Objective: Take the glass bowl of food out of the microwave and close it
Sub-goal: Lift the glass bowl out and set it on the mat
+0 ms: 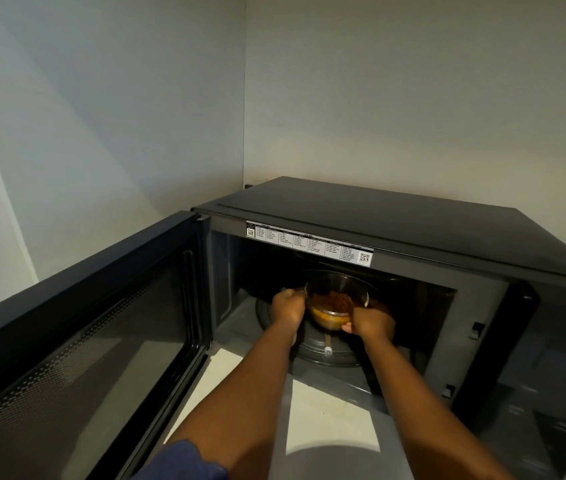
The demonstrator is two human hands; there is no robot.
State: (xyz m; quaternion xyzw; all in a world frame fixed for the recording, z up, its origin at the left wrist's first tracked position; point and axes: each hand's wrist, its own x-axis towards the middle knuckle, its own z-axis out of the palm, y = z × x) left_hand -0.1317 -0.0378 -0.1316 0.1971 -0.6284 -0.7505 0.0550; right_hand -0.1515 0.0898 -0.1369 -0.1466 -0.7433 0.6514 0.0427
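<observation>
Left hand (286, 306): reaching into the cavity with the forearm stretched straight forward and slightly rightward; the back of the hand is facing up and the fingers are curling closed around the left rim of the bowl.
Right hand (371, 323): reaching in beside the left one, forearm angling forward and leftward; the knuckles are facing the camera and the fingers are closing tight on the right rim, with one fingertip showing pale at the lower left of the fist.
Glass bowl (335, 299): sitting between the two hands, gripped on both sides; whether it is lifting clear of the surface below cannot be told.
Food (332, 304): orange-brown, filling the lower part of the bowl, showing in the gap between the hands.
Turntable (326, 351): lying under and just nearer than the hands, round and dark.
Microwave (413, 223): black body standing beyond and to the right of the arms, tucked into a wall corner.
Door (84, 334): swinging wide open to the left of the left forearm, its inner window facing the arms.
Label strip (309, 242): running along the upper frame of the opening, above both hands.
Sleeve (184, 460): dark blue cloth showing at the near end of the left arm.
</observation>
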